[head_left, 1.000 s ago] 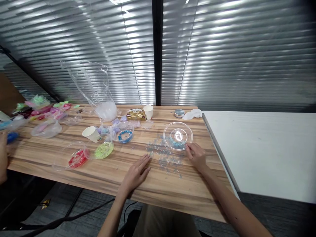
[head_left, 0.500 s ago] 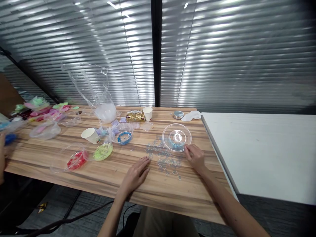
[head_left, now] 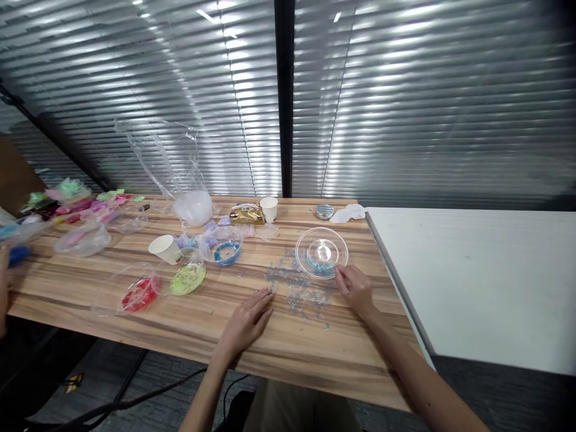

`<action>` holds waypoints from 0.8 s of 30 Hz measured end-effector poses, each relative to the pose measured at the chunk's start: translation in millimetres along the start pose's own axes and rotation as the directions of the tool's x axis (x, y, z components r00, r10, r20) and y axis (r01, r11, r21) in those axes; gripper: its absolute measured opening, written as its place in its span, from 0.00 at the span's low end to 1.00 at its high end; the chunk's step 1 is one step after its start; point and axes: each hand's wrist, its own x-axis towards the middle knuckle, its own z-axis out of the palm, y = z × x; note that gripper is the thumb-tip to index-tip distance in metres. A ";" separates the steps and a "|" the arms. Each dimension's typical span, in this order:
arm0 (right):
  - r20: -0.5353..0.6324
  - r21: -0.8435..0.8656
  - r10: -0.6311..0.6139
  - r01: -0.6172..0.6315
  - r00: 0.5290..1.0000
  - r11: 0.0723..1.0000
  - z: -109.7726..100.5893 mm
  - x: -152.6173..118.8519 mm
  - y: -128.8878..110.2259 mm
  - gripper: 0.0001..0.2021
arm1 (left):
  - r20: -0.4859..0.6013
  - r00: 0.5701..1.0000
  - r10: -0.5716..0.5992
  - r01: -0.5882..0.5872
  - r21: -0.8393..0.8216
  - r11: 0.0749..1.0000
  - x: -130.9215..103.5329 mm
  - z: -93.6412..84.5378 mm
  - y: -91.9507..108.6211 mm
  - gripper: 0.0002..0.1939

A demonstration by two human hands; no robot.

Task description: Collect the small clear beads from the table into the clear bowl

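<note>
On the wood-grain worktop, a round clear plastic dish with a few blue beads sits just beyond a loose scatter of thin, glassy tube beads, near enough for short reaches. The left hand lies flat, fingers together, bordering the scatter; the right hand rests curled at the dish's near rim, though whether it pinches a bead I cannot tell.

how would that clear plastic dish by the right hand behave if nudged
The clear dish looks thin and nearly empty, so probably light and quick to slide on the smooth wooden table. Being wide and shallow, it seems unlikely to tip.
</note>
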 end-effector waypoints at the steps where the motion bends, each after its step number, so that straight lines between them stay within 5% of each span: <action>1: -0.001 0.001 -0.002 0.002 1.000 1.000 -0.2 0.4 -0.2 0.07 | 0.003 1.000 -0.002 0.002 -0.001 1.000 -0.1 0.2 -0.1 0.19; 24: 0.023 0.002 0.003 -0.003 1.000 1.000 0.2 0.4 0.5 0.08 | -0.040 0.999 0.027 -0.027 0.020 0.999 0.9 0.7 -0.6 0.17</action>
